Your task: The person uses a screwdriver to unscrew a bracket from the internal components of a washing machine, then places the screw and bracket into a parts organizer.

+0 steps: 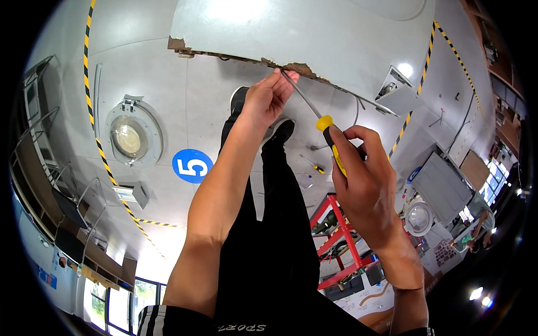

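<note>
My right hand (364, 173) is closed round the yellow and black handle of a screwdriver (307, 101). Its metal shaft slants up and left to the rusty lower edge of a large pale grey metal panel (314, 33). At that edge my left hand (270, 96) pinches with thumb and fingertips right beside the screwdriver's tip. Whatever lies between those fingertips is too small to make out. Brown rust and flaking show along the panel edge around the tip.
On the floor lie a round washing machine door (133, 137), a blue floor marker (192, 166) and a second screwdriver (314, 164). A red tool cart (350, 246) stands at lower right. A small white drawer-like part (397, 92) sits by the panel's right corner. Another person (481, 218) is far right.
</note>
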`<state>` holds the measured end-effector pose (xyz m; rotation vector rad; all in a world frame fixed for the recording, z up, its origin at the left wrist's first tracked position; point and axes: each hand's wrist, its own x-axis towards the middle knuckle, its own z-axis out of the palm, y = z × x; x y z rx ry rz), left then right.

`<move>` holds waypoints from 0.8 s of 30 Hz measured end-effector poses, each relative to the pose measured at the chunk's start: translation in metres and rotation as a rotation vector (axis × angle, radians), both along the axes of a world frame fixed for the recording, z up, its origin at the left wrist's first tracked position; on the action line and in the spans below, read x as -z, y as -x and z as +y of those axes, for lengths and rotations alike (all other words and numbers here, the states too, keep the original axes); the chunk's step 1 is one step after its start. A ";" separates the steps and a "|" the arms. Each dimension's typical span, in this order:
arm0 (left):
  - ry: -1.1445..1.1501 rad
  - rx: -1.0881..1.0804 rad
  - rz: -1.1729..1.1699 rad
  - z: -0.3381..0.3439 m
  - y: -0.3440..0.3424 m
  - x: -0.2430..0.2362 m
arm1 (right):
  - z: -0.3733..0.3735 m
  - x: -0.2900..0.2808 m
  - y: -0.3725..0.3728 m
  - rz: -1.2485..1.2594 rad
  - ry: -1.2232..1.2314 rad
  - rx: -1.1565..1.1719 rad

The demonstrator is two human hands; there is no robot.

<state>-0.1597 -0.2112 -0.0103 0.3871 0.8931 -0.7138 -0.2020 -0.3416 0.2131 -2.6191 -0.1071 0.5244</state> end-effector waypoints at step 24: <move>0.401 -0.226 0.028 -0.003 0.007 -0.014 | 0.012 -0.021 -0.046 -0.078 0.189 -0.152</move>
